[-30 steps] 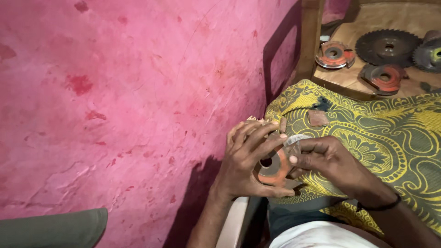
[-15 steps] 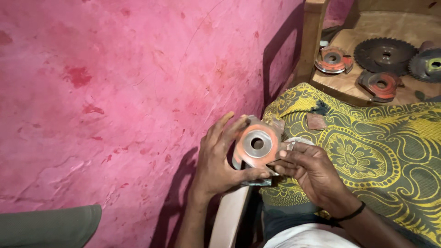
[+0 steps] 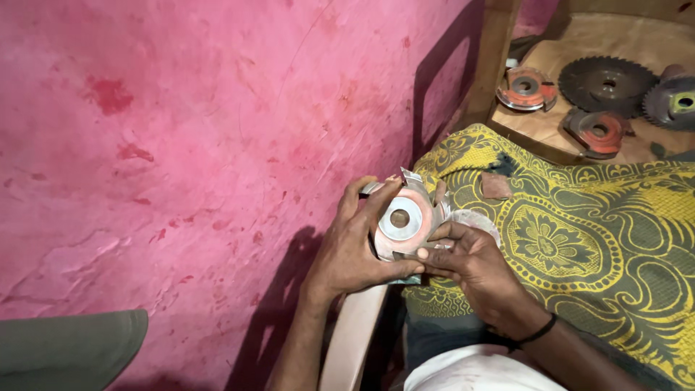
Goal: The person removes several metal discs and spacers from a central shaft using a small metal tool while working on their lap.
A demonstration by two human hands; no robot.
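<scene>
My left hand [image 3: 355,250] grips an orange-red round cutter head [image 3: 402,217] with a silver hub and a centre hole, its flat face turned up toward me. Metal blades stick out at its rim. My right hand [image 3: 474,264] holds the cutter's lower right edge with thumb and fingers, and a pale scrap of abrasive paper [image 3: 478,219] lies under those fingers. Both hands hover over the edge of a yellow patterned cloth [image 3: 579,239].
A pink wall [image 3: 181,145] fills the left. On a wooden board [image 3: 565,123] at the top right lie two orange cutter heads [image 3: 525,88], a dark toothed saw blade [image 3: 607,84] and another blade [image 3: 675,101]. A small reddish scrap [image 3: 496,185] rests on the cloth.
The cutter was first edge-on and mostly hidden between my hands. It has turned so its flat hub face points up, and my hands have stayed near the cloth's edge.
</scene>
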